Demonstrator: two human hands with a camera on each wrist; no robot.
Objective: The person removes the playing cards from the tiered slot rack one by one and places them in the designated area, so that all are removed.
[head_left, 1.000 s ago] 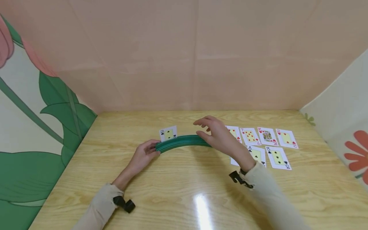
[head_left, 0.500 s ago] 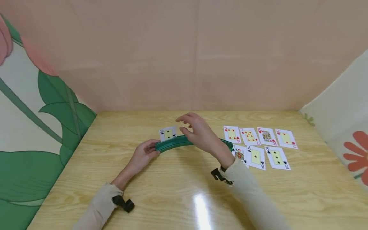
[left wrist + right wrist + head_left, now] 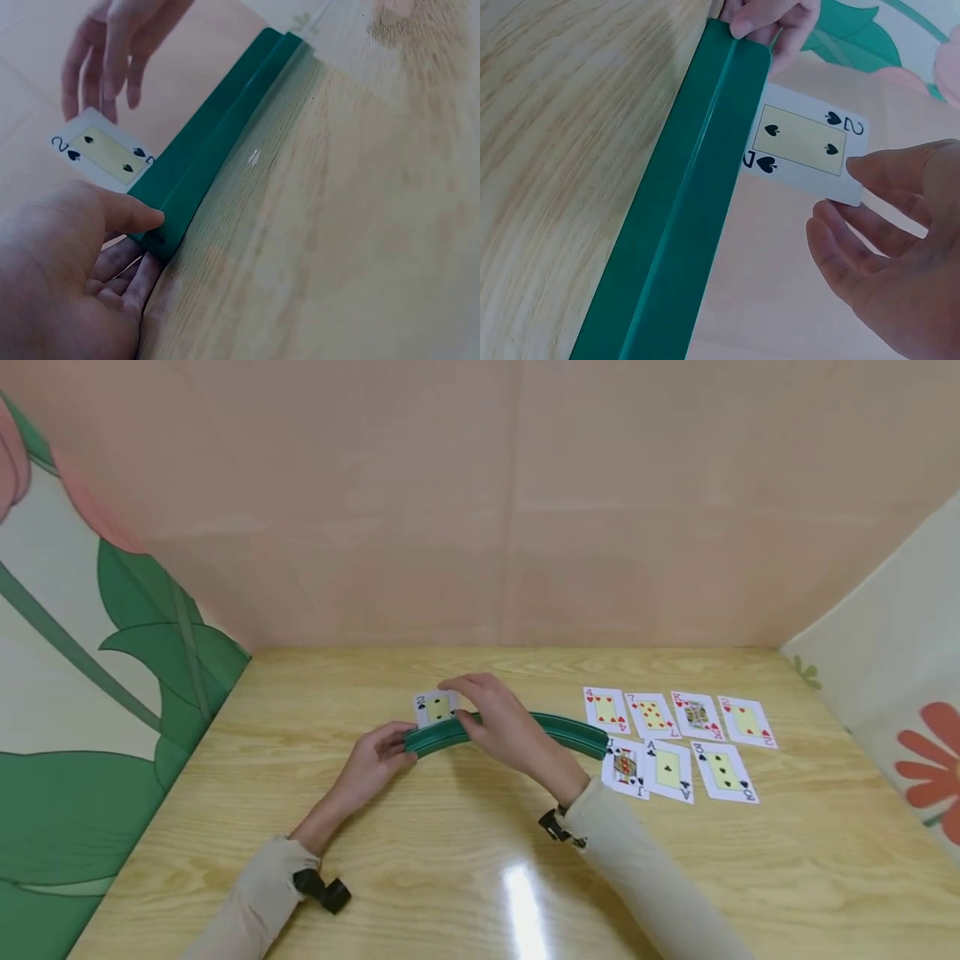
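A curved green playing card holder point(image 3: 562, 730) lies across the middle of the table, its left end pinched between the thumb and fingers of my left hand point(image 3: 371, 768). Near that end a two of spades point(image 3: 802, 141) stands tilted in the holder, its lower part hidden. My right hand point(image 3: 498, 722) is over the holder with the fingers loosely bent. In the right wrist view its thumb tip is at the card's outer edge and the fingertips are by a corner. Whether they touch the card I cannot tell.
Right of the holder several playing cards lie face up in two rows, among them a four of hearts point(image 3: 606, 710), a jack point(image 3: 626, 768) and an ace of clubs point(image 3: 669, 771). The jack lies close to the holder's right end. A pink backdrop point(image 3: 495, 568) rises behind the table.
My right hand has moved left along the holder and lowered beside the two of spades, uncovering the holder's right end and the jack. The left hand keeps its grip in place.
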